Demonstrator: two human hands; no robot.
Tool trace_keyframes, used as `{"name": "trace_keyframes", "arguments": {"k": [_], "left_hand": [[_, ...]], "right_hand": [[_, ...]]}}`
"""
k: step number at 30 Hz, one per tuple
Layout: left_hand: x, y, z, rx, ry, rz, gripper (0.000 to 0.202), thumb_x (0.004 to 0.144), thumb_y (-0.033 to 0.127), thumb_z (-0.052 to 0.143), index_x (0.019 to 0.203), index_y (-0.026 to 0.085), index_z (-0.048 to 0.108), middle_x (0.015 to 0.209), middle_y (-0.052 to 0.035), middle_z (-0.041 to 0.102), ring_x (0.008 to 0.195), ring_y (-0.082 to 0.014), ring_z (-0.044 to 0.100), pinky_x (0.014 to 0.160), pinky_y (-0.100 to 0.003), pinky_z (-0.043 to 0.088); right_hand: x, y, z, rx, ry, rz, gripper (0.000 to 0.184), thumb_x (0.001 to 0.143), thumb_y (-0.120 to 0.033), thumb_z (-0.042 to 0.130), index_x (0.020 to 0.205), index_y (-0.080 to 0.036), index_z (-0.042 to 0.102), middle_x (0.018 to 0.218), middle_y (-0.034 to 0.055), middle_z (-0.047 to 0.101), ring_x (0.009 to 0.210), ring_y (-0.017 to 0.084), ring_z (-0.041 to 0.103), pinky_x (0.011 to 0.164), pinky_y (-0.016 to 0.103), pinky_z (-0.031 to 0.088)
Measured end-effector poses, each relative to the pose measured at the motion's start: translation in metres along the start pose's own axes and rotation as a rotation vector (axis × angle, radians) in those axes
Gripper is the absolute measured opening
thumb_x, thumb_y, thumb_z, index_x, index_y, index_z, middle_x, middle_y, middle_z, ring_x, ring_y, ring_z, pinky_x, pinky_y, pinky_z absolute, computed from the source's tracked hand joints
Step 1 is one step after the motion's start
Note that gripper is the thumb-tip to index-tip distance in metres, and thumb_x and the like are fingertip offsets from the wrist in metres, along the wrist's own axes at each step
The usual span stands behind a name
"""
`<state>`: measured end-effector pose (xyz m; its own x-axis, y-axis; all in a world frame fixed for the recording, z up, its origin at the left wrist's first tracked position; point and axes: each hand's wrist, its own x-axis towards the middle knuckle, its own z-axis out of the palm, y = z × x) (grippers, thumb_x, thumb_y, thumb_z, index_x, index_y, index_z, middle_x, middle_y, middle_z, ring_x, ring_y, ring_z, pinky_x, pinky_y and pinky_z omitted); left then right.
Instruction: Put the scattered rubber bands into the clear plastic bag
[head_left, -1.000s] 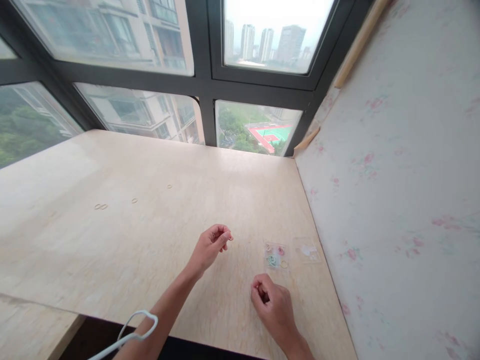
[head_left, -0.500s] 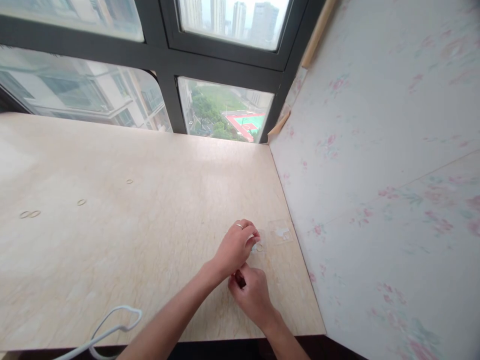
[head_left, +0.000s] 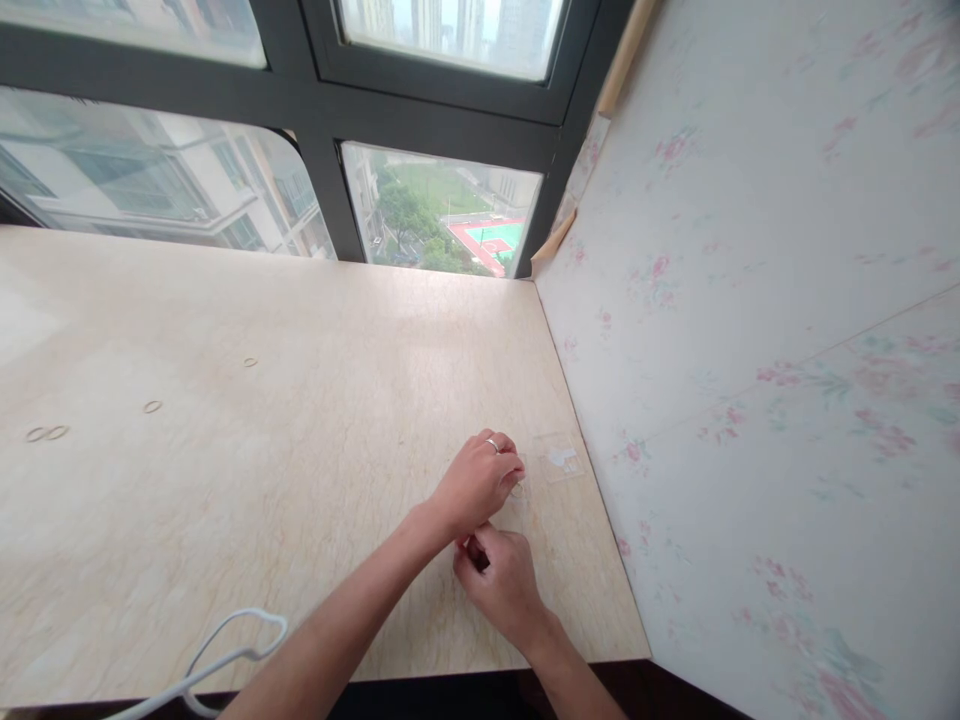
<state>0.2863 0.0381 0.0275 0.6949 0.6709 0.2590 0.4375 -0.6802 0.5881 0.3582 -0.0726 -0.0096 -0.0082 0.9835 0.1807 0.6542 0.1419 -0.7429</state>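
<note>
My left hand (head_left: 476, 480), with a ring worn on one finger, reaches across to the right above the tabletop. Its fingers are pinched together at the edge of a clear plastic piece (head_left: 523, 497). Right under those fingertips shows part of a small thin ring (head_left: 517, 491); whether they grip it I cannot tell. My right hand (head_left: 501, 585) is just below, closed, with thumb and forefinger together close to the left wrist. What it holds, if anything, is hidden. Another clear plastic piece (head_left: 556, 472) with a whitish patch lies to the right, apart from both hands.
On the pale tabletop (head_left: 337, 400), several thin tan rings (head_left: 152, 407) lie at the left. A white cable (head_left: 225, 655) loops over the front edge. The floral wall (head_left: 712, 350) bounds the right side, and dark-framed windows (head_left: 442, 210) stand at the back.
My left fingertips have moved slightly to the right and now partly cover the small ring, which showed more fully before. My right hand has hardly moved. The camera view has shifted slightly.
</note>
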Motion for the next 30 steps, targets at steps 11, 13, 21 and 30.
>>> {"name": "trace_keyframes", "arguments": {"k": [11, 13, 21, 30], "left_hand": [[-0.046, -0.026, -0.023, -0.099, 0.185, -0.125, 0.019, 0.093, 0.022, 0.047, 0.087, 0.018, 0.065, 0.085, -0.0056, 0.065, 0.086, -0.0188, 0.055, 0.079, -0.033, 0.045], [-0.069, -0.042, -0.032, -0.059, 0.205, -0.193, 0.019, 0.093, 0.024, 0.046, 0.085, 0.018, 0.063, 0.082, -0.0049, 0.064, 0.083, -0.0186, 0.056, 0.077, -0.033, 0.045], [-0.146, -0.09, -0.07, 0.206, 0.427, -0.541, 0.02, 0.087, 0.029, 0.047, 0.075, 0.018, 0.059, 0.069, -0.0026, 0.061, 0.065, -0.0175, 0.054, 0.064, -0.031, 0.042], [-0.158, -0.09, -0.069, 0.145, 0.454, -0.539, 0.011, 0.082, 0.021, 0.05, 0.073, 0.019, 0.055, 0.07, -0.0019, 0.059, 0.067, -0.0165, 0.055, 0.063, -0.028, 0.041]], "right_hand": [[0.001, -0.002, -0.003, 0.062, -0.044, 0.023, 0.01, 0.077, -0.014, 0.05, 0.072, -0.021, 0.055, 0.05, -0.0087, 0.041, 0.044, 0.008, 0.042, 0.05, 0.02, 0.03], [0.001, -0.001, -0.003, 0.061, -0.052, 0.022, 0.009, 0.079, -0.016, 0.05, 0.073, -0.021, 0.055, 0.05, -0.0091, 0.039, 0.043, 0.008, 0.04, 0.05, 0.02, 0.03], [-0.002, 0.0, -0.003, -0.028, -0.061, -0.013, 0.012, 0.085, -0.02, 0.049, 0.075, -0.021, 0.054, 0.05, -0.009, 0.037, 0.043, 0.008, 0.04, 0.048, 0.02, 0.028], [0.002, -0.01, 0.015, 0.093, -0.15, 0.045, 0.016, 0.089, -0.029, 0.05, 0.075, -0.021, 0.05, 0.05, -0.0084, 0.038, 0.042, 0.009, 0.042, 0.042, 0.019, 0.029]]}}
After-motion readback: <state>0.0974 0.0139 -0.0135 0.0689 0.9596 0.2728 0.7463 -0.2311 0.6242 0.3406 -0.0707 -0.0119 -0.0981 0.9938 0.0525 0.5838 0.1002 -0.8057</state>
